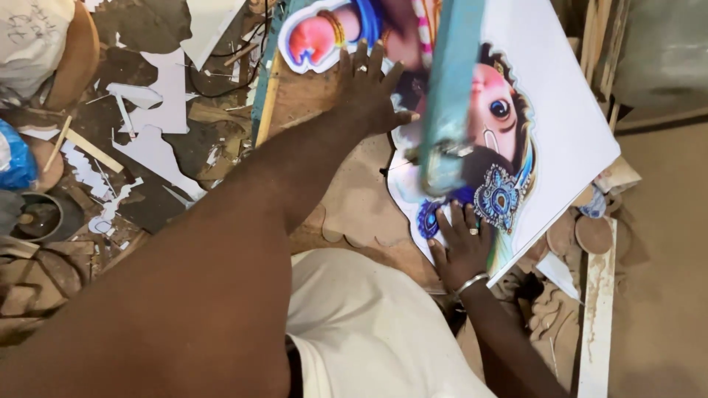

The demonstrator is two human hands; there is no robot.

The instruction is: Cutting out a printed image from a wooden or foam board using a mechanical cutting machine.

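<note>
Fingers of the left hand [372, 92] lie spread and flat on the printed picture board [568, 125], left of the teal saw arm [451, 96]. The right hand [463, 247], fingers also splayed, presses the board's near edge below that arm. The board's long axis runs slantwise, from top left down to lower right, under the arm, over the wooden bench [354, 199].
</note>
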